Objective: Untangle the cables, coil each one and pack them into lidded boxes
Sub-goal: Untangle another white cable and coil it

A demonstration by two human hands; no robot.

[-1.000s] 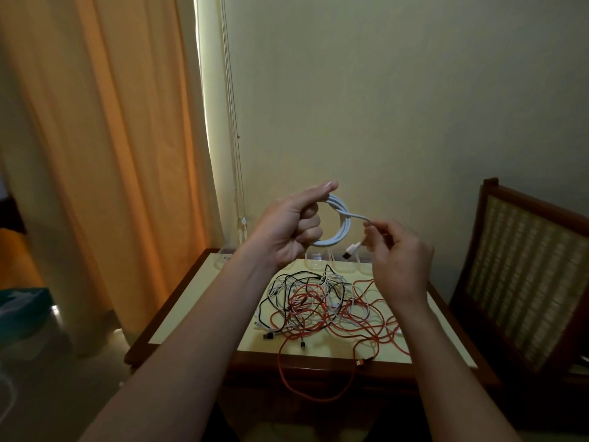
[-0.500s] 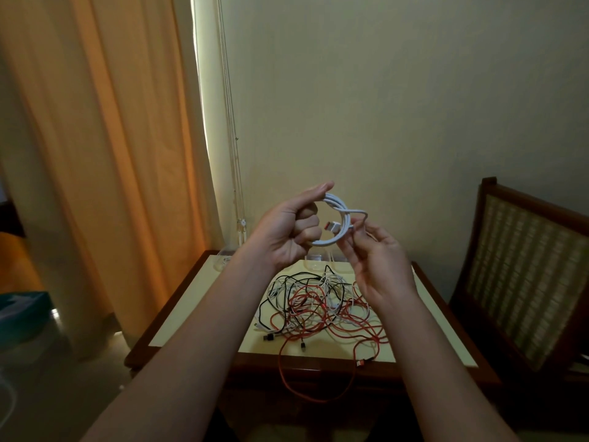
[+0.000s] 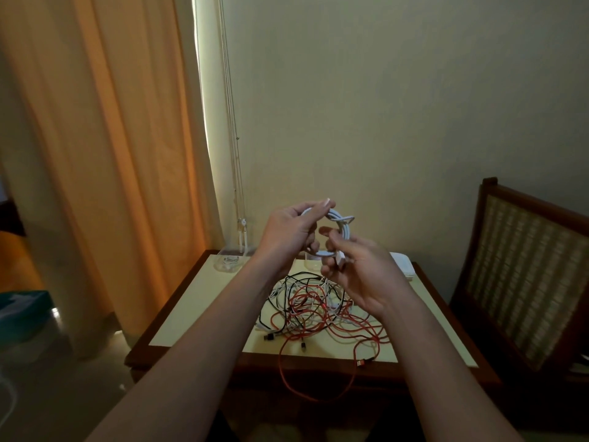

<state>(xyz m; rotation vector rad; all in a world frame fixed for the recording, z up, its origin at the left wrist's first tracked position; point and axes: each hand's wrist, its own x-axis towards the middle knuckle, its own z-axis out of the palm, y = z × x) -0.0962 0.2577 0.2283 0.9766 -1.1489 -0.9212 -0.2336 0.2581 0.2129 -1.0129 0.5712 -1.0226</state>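
Our left hand [image 3: 288, 232] held a coiled white cable [image 3: 343, 223] in the air above the table [image 3: 197, 301], thumb and fingers clamped round the loop. Our right hand [image 3: 366, 275] pinched the cable's plug end between curled fingers at the coil's lower edge. Below lay a tangle of red, black and white cables [image 3: 318, 311]. At the table's far edge stood a clear box [image 3: 227, 264] with a white cable inside.

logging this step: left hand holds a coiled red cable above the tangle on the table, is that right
Not quite. The coiled cable in the left hand is white, not red, as the head view shows. It is held above the tangle on the table.
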